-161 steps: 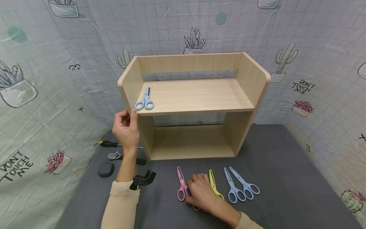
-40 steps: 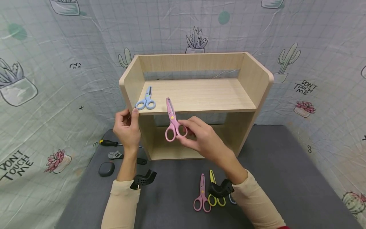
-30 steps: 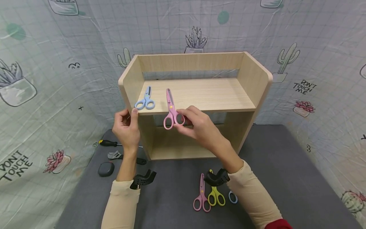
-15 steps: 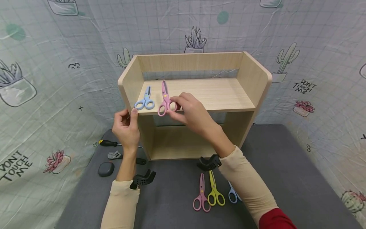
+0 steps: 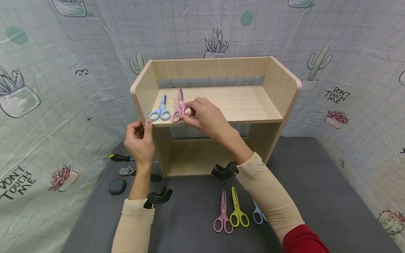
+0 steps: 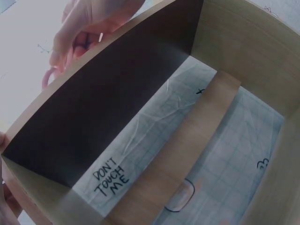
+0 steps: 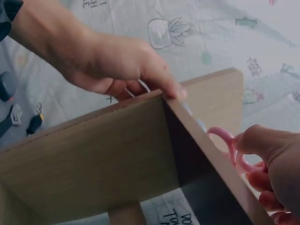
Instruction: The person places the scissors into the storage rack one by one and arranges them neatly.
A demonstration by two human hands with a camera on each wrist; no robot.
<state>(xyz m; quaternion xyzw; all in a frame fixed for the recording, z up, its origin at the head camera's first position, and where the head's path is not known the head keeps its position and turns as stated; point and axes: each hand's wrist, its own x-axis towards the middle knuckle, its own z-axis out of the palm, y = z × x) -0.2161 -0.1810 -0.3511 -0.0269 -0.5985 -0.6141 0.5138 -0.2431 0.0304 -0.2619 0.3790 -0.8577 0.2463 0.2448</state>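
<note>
My right hand point(image 5: 209, 117) pinches one finger loop of the pink scissors point(image 5: 180, 102) between thumb and fingers. Their blades point to the back, over the upper board of a small wooden shelf point(image 5: 240, 105). Just left of them, light-blue scissors point(image 5: 160, 111) lie on the same board near its front left corner. My left hand point(image 5: 139, 142) grips the shelf's left side, thumb at the front corner and fingers bent behind the panel. The right wrist view shows the pink loops point(image 7: 221, 136) at the board's front edge, held by the right hand point(image 7: 272, 159).
On the grey table point(image 5: 316, 196) lie more pink scissors point(image 5: 223, 216), yellow scissors point(image 5: 238, 211) and blue scissors point(image 5: 257, 213), partly hidden by my right sleeve. A screwdriver point(image 5: 119, 157), an adjustable wrench point(image 5: 128, 171) and a black rounded object point(image 5: 117, 187) lie left of the shelf.
My right hand has picked the pink scissors up from the table, carried them up and left, and lowered them to the upper board beside the blue pair. My left hand has stayed put.
</note>
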